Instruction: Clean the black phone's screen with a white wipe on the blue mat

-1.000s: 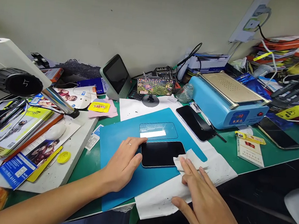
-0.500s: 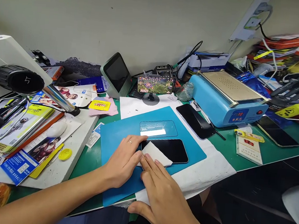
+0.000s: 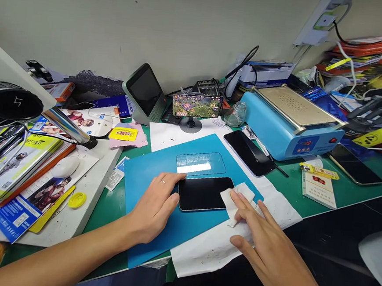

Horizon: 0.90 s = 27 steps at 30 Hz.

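Note:
A black-screened phone (image 3: 203, 192) lies face up on the blue mat (image 3: 151, 228). My left hand (image 3: 158, 204) rests at the phone's left end, index finger by its upper corner and thumb near the left edge, with a gap between them; it does not wrap round the phone. Under the fingertips of my right hand (image 3: 254, 223) is a crumpled white wipe (image 3: 234, 203), pressed down over the phone's right end and the mat beside it. Just behind the phone lies a clear glass panel (image 3: 201, 162) with a dark outline.
Behind the mat, a phone (image 3: 197, 106) on a stand displays a game. Another dark phone (image 3: 248, 154) lies to the right, near a blue heating machine (image 3: 288, 128) and a small white box (image 3: 319, 188). Packets (image 3: 20, 165) and a white lens arm (image 3: 14, 76) crowd the left.
My right hand has slid the wipe rightward along the phone, from its left part to its right end, baring the screen. My left hand stays at the phone's left end.

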### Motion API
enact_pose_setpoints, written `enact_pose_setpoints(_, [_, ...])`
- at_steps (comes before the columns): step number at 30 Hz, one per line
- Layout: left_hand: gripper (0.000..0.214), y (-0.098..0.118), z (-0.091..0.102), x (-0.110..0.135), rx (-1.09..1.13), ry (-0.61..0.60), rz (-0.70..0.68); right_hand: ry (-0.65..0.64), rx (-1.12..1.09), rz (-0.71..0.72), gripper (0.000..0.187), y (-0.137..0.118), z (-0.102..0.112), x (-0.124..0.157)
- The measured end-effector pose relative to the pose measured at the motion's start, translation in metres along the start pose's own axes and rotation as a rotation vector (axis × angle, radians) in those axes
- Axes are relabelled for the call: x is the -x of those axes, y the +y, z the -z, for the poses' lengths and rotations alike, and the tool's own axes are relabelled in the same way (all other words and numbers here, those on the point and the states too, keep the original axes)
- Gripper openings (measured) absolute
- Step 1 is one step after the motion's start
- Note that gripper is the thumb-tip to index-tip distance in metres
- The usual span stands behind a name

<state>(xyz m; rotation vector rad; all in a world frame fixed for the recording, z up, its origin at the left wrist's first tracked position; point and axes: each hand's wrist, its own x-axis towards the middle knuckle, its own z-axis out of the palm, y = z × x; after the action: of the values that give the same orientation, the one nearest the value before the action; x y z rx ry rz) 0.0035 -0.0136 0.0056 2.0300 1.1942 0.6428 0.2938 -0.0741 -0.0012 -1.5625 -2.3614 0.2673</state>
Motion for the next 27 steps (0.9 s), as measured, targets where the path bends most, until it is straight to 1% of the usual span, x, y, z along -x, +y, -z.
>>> enact_pose_setpoints(2, [0.044,-0.001,-0.001,0.000,0.004,0.001,-0.006,0.000,0.020,-0.003,0.081,-0.003,-0.003,-0.013])
enact_pose_setpoints(4, [0.044,-0.003,-0.002,0.001,0.005,0.007,-0.017,-0.017,0.023,0.009,0.085,-0.011,-0.008,-0.029])
enact_pose_setpoints(7, [0.044,-0.006,-0.003,0.002,0.005,0.014,-0.029,-0.098,-0.024,0.054,0.091,-0.032,-0.015,-0.053])
enact_pose_setpoints(9, [0.043,-0.009,-0.004,0.002,0.005,0.016,-0.034,-0.151,-0.059,0.111,0.095,-0.049,-0.020,-0.064])
enact_pose_setpoints(12, [0.043,-0.010,-0.005,0.002,0.004,0.026,-0.050,-0.162,-0.072,0.190,0.099,-0.073,-0.029,-0.068])
enact_pose_setpoints(15, [0.044,-0.011,-0.006,0.002,-0.001,0.035,-0.055,-0.118,-0.025,0.241,0.099,-0.084,-0.038,-0.061])
enact_pose_setpoints(18, [0.043,-0.011,-0.007,0.001,-0.009,0.036,-0.049,-0.057,0.060,0.307,0.093,-0.081,-0.041,-0.049])
enact_pose_setpoints(21, [0.043,-0.009,-0.006,0.000,-0.012,0.030,-0.050,0.003,0.146,0.351,0.088,-0.063,-0.036,-0.039])
enact_pose_setpoints(23, [0.043,-0.007,-0.004,0.000,-0.016,0.025,-0.042,0.032,0.185,0.335,0.088,-0.046,-0.029,-0.035])
enact_pose_setpoints(25, [0.043,-0.005,-0.003,0.000,-0.023,0.023,-0.026,0.055,0.203,0.289,0.087,-0.029,-0.021,-0.031])
enact_pose_setpoints(27, [0.043,-0.005,-0.003,0.001,-0.027,0.022,-0.012,0.060,0.207,0.242,0.087,-0.018,-0.017,-0.029])
